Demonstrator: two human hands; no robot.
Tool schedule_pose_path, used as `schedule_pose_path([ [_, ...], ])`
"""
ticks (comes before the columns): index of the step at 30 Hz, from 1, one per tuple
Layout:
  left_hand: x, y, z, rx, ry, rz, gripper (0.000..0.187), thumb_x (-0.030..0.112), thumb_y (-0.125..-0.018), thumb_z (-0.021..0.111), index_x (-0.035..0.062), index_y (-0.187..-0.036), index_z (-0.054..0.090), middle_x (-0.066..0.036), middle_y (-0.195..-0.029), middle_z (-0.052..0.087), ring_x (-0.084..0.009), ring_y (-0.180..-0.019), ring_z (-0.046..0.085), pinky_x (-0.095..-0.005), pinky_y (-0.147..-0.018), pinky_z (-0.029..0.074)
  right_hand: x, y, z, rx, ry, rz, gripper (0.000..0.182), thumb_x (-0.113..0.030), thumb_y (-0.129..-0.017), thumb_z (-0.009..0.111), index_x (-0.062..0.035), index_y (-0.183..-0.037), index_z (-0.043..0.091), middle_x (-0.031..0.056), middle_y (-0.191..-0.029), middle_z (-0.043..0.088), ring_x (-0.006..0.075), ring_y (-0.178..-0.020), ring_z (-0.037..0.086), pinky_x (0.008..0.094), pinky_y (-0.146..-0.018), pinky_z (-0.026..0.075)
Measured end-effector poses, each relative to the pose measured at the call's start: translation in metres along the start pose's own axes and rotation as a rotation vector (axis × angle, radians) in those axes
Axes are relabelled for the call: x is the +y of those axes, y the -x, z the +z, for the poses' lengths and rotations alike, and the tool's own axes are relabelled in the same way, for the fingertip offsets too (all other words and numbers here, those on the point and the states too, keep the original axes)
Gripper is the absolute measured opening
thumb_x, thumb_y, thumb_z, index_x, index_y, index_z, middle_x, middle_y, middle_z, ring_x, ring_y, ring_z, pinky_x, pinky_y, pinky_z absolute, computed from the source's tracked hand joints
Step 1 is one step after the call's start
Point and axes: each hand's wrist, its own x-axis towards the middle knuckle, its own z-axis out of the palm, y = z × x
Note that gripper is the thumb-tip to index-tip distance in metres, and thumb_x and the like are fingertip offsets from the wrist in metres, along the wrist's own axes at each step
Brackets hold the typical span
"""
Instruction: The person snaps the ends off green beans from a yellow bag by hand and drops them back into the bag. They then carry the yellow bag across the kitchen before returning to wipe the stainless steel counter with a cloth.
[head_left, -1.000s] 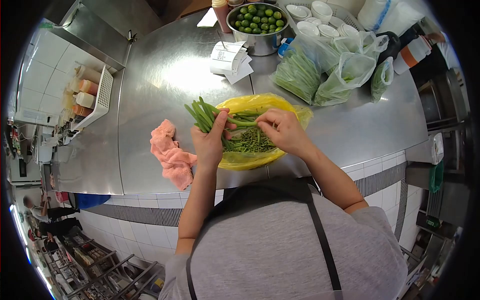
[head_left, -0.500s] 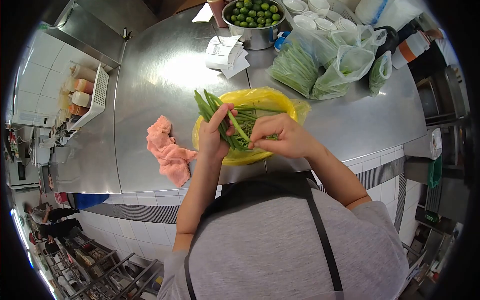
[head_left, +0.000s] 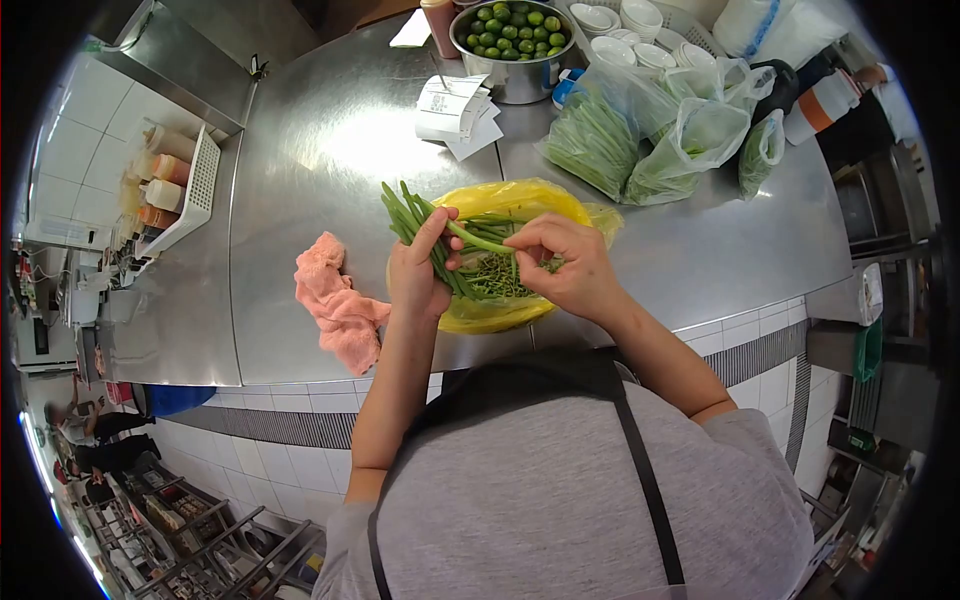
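Observation:
My left hand is closed around a bunch of green beans, whose ends stick out past the thumb at the upper left. My right hand pinches the near end of one long green bean that stretches across from the left hand. Both hands are over a yellow plastic bag spread open like a lining on the metal table. Inside the bag lie more beans and a heap of short green trimmings. Some of the right fingertips are hidden behind the hand.
A pink cloth lies left of the bag. Beyond are paper slips, a metal pot of limes and clear bags of green vegetables. White bowls stand at the back. A basket of sauce bottles is at the left.
My right hand has moved slightly up and right with the bean's end, and the bean now lies flatter. My left hand has shifted a little left, still gripping the bunch.

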Motion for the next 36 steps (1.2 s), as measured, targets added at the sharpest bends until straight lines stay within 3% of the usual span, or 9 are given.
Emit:
schedule_pose_path([
  [6, -0.003, 0.000, -0.001, -0.003, -0.018, -0.006, 0.021, 0.017, -0.085, 0.059, -0.0022, -0.092, 0.057, -0.005, -0.073, 0.057, -0.0075, -0.058, 0.051, -0.0185, -0.046, 0.037, 0.000, -0.002, 0.001, -0.037, 0.075, -0.094, 0.012, 0.004, -0.063, 0.059, -0.0002, -0.073, 0.060, 0.0061, -0.066, 0.055, 0.0140, -0.055, 0.052, 0.0249, -0.051, 0.042],
  [15, -0.001, -0.006, 0.005, -0.022, -0.083, -0.038, 0.018, 0.018, -0.085, 0.058, 0.0005, -0.089, 0.057, -0.005, -0.072, 0.057, -0.0108, -0.060, 0.053, -0.0215, -0.049, 0.040, -0.005, -0.010, -0.005, -0.439, -0.092, -0.024, 0.002, -0.001, -0.065, 0.059, -0.0012, -0.066, 0.057, 0.0072, -0.063, 0.052, 0.0191, -0.059, 0.053, 0.0276, -0.055, 0.042],
  [17, 0.005, -0.009, -0.001, -0.036, 0.163, -0.044, 0.014, 0.015, -0.085, 0.055, 0.0017, -0.090, 0.053, -0.005, -0.070, 0.056, -0.0128, -0.063, 0.054, -0.0224, -0.050, 0.042, 0.014, -0.014, -0.016, -0.335, 0.248, -0.025, 0.009, -0.010, -0.071, 0.061, -0.0023, -0.069, 0.059, 0.0078, -0.066, 0.053, 0.0225, -0.063, 0.054, 0.0320, -0.058, 0.043],
  [22, 0.008, -0.011, -0.007, -0.015, 0.151, 0.008, 0.017, 0.010, -0.082, 0.057, 0.0054, -0.096, 0.048, -0.002, -0.064, 0.051, -0.0117, -0.060, 0.053, -0.0234, -0.049, 0.043, 0.057, 0.004, -0.024, -0.311, 0.683, 0.022, 0.016, -0.017, -0.074, 0.057, -0.0042, -0.066, 0.060, 0.0107, -0.075, 0.056, 0.0278, -0.075, 0.057, 0.0391, -0.066, 0.046],
  [25, 0.011, -0.008, -0.005, -0.167, -0.037, -0.059, 0.016, 0.011, -0.081, 0.060, 0.0058, -0.094, 0.054, -0.001, -0.063, 0.050, -0.0094, -0.052, 0.050, -0.0239, -0.047, 0.042, 0.070, 0.012, -0.020, -0.349, 0.798, 0.008, 0.013, -0.016, -0.072, 0.057, -0.0047, -0.068, 0.060, 0.0109, -0.079, 0.055, 0.0280, -0.080, 0.056, 0.0395, -0.069, 0.045],
  [27, 0.008, -0.002, 0.009, -0.109, -0.618, 0.054, 0.015, 0.016, -0.081, 0.063, 0.0052, -0.090, 0.060, -0.001, -0.065, 0.052, -0.0062, -0.048, 0.047, -0.0233, -0.044, 0.040, 0.069, 0.011, -0.020, -0.377, 0.829, 0.020, 0.011, -0.015, -0.070, 0.057, -0.0047, -0.068, 0.060, 0.0110, -0.079, 0.055, 0.0281, -0.081, 0.055, 0.0394, -0.069, 0.045],
  [29, 0.004, 0.001, 0.017, -0.092, -0.771, 0.098, 0.016, 0.017, -0.078, 0.065, 0.0047, -0.088, 0.064, -0.004, -0.067, 0.058, -0.0140, -0.051, 0.055, -0.0281, -0.048, 0.044, 0.050, 0.005, -0.024, -0.271, 0.703, -0.111, 0.009, -0.013, -0.070, 0.064, -0.0053, -0.073, 0.060, 0.0083, -0.077, 0.053, 0.0257, -0.077, 0.054, 0.0375, -0.067, 0.043],
  [32, -0.010, -0.007, 0.016, -0.408, -1.241, 0.758, 0.022, 0.015, -0.075, 0.067, 0.0031, -0.093, 0.062, -0.010, -0.069, 0.059, -0.0172, -0.062, 0.058, -0.0299, -0.060, 0.046, 0.016, -0.006, -0.031, -0.199, 0.626, -0.258, 0.009, -0.009, -0.066, 0.059, -0.0048, -0.063, 0.052, 0.0091, -0.072, 0.051, 0.0252, -0.076, 0.055, 0.0361, -0.066, 0.044],
  [36, -0.012, -0.007, 0.019, -0.432, -1.443, 0.721, 0.020, 0.017, -0.077, 0.066, 0.0049, -0.093, 0.062, -0.010, -0.069, 0.059, -0.0171, -0.058, 0.058, -0.0309, -0.056, 0.045, 0.002, -0.012, -0.036, -0.120, 0.577, -0.317, 0.007, -0.007, -0.067, 0.062, -0.0038, -0.069, 0.057, 0.0090, -0.073, 0.052, 0.0246, -0.072, 0.054, 0.0343, -0.063, 0.042],
])
